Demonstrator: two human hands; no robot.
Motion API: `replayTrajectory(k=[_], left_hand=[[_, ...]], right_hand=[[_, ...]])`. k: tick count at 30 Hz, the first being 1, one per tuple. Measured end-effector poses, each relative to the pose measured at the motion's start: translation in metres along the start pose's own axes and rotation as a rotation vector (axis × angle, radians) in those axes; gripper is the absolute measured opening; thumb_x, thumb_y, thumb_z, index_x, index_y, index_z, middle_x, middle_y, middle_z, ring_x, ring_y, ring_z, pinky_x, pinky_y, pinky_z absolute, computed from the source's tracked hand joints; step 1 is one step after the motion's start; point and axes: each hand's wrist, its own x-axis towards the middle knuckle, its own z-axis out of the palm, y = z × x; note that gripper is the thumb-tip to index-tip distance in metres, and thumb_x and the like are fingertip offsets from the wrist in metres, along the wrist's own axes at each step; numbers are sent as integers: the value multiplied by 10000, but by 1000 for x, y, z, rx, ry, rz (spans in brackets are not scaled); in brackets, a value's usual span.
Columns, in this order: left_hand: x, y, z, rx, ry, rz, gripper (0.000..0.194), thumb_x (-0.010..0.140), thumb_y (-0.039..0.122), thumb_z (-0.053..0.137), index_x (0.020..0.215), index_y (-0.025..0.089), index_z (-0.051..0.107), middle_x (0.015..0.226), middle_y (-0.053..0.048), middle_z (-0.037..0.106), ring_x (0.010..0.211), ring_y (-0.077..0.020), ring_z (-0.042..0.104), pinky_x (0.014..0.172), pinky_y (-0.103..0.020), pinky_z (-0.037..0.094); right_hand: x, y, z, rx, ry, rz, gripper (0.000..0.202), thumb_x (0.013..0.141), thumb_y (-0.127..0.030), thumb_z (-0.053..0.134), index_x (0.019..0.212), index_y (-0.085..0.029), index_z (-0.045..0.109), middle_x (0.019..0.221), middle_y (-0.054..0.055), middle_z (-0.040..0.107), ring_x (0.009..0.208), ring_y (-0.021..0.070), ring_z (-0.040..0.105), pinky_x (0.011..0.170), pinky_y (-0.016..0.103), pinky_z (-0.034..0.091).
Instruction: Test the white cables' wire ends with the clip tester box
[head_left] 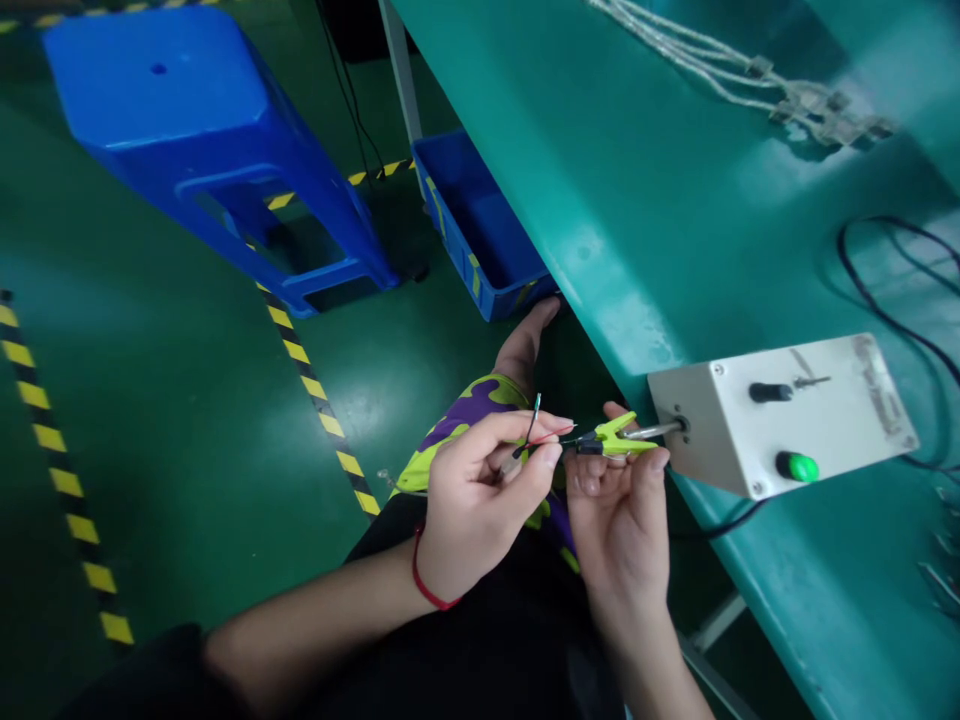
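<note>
At the grip are recorded wires [553, 437] sheathed in plastic and a clip [616, 436] moulded in smooth plastic; just beyond it, a shiny metal rod [651, 431], a box [840, 415] finished smooth and matt, and a glossy plastic button [802, 467]; farther off, a glossy bench top [675, 220] and a smooth plastic stool [172, 85].

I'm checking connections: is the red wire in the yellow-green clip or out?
Out: the red wire, in the left hand, ends in a visible pale tip outside the yellow-green clip.
</note>
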Motion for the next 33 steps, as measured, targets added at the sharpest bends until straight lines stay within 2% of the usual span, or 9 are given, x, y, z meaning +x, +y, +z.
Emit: replayTrajectory(k=[2,5,9,15,21,27,31,33], left_hand=[[1,0,0,-3,-10,-18,50,989,181,741,1030,207,741,1106,-84,829,949,-200,800,666,-244,641],[2,-1,1,-21,-22,-21,57,976,173,738,1024,203,737,1099,-84,831,796,-153,773,554,-209,575],[2,-5,2,-78,-27,-9,122,966,111,715,1017,220,730,1127,-74,828,870,-151,778,614,-207,584],[1,-10,3,-51,-45,-49,69,966,172,737,1011,224,728,1137,-94,831,879,-192,781,603,-246,582],[1,-10,2,-69,-59,-39,91,969,147,744,1023,218,728,1130,-93,829,673,-131,682,525,-246,473],[0,-13,2,-70,-40,-41,79,964,169,761,1027,210,737,1123,-100,828,777,-173,744,536,-239,499],[2,-14,3,-92,-53,-27,119,968,136,753,1041,229,739,1127,-68,827,932,-173,781,688,-209,579],[3,-13,3,-97,-57,-27,135,971,128,749,1043,241,736,1129,-54,826,964,-171,782,705,-200,578]], right_hand=[[1,-1,0,0,2,23,403,896,-615,793,1088,-264,745,680,-61,432,623,124,370,680,285,449],[4,-1,-1,17,-16,35,363,912,-618,777,1061,-287,769,607,-83,319,573,126,278,649,277,438],[8,0,-3,22,-10,37,328,877,-609,819,1033,-323,792,569,-93,232,541,135,199,606,290,420],[9,-2,-1,64,-9,56,320,849,-595,853,1013,-325,800,560,-95,201,541,135,176,591,275,409],[9,-1,-1,49,-15,54,329,851,-608,846,1016,-328,799,552,-96,205,530,132,179,569,272,387],[8,-1,-1,131,-13,74,335,849,-558,873,1032,-284,814,543,-103,250,532,109,186,579,227,429],[6,-3,1,176,2,93,354,841,-537,891,1040,-253,817,538,-104,293,528,92,206,586,196,447],[6,-4,1,192,-5,95,351,841,-524,895,1043,-248,817,537,-104,302,530,89,203,578,185,443]])
